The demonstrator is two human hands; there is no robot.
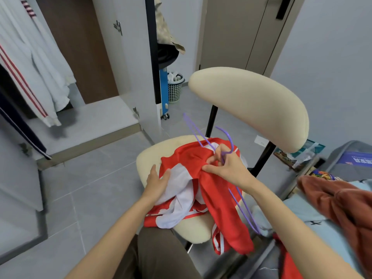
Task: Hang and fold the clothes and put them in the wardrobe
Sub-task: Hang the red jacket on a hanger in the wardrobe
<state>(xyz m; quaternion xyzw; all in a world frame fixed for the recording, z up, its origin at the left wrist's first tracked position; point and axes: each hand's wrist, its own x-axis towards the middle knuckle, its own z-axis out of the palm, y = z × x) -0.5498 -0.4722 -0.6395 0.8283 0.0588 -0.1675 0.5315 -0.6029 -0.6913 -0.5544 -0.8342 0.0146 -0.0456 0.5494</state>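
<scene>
Left of the chair [149, 156], bare floor [90, 188] lies open up to the wardrobe [90, 121]. The chair's backrest [251, 109] walls off its far side; a cluttered bed [322, 224] crowds its right.

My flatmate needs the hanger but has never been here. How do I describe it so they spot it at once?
Find the cream chair, where a red and white garment lies on the seat. The hanger sticks out of that garment, gripped by the right hand. It is thin and purple, unlike anything else on the chair.
</scene>
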